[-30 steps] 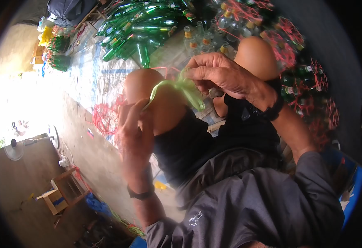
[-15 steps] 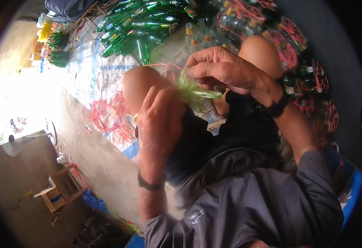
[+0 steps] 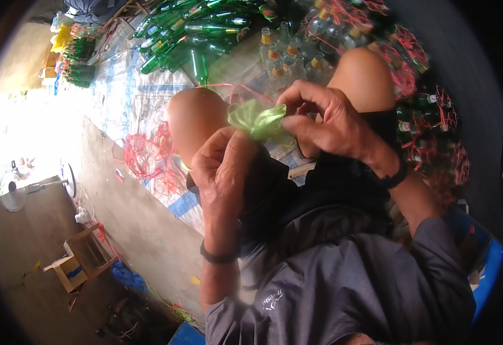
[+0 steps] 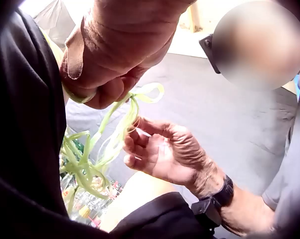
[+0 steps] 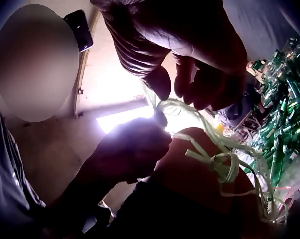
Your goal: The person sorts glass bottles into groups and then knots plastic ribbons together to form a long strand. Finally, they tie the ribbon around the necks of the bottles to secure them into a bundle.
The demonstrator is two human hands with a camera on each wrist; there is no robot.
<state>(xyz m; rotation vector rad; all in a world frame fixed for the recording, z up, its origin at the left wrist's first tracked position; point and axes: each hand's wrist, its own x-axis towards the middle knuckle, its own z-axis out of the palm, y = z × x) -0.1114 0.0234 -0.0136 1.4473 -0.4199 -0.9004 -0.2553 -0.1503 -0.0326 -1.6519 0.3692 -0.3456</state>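
A loose bunch of light green plastic twine (image 3: 257,119) hangs between the two hands, over the person's knees. The left hand (image 3: 222,161) pinches it from the left between thumb and forefinger. From the other side the right hand (image 3: 337,123) grips its edge with thumb and bent fingers. Loops and a knot in the twine (image 4: 85,172) dangle below the left hand in the left wrist view. In the right wrist view, strands of the twine (image 5: 224,167) trail off to the right, while the fingertips of both hands meet close together.
Green bottles (image 3: 199,34) lie heaped on a white and blue tarp (image 3: 142,95). Clear bottles (image 3: 288,52) stand beyond the knees. Bottles bundled in red string (image 3: 429,123) line the right. A tangle of red string (image 3: 148,152) lies left; a fan (image 3: 39,187) stands farther off.
The left hand has moved right and up to the right hand, where earlier a strand stretched between them. The twine bunch has spread into loops, and the right hand has shifted slightly right.
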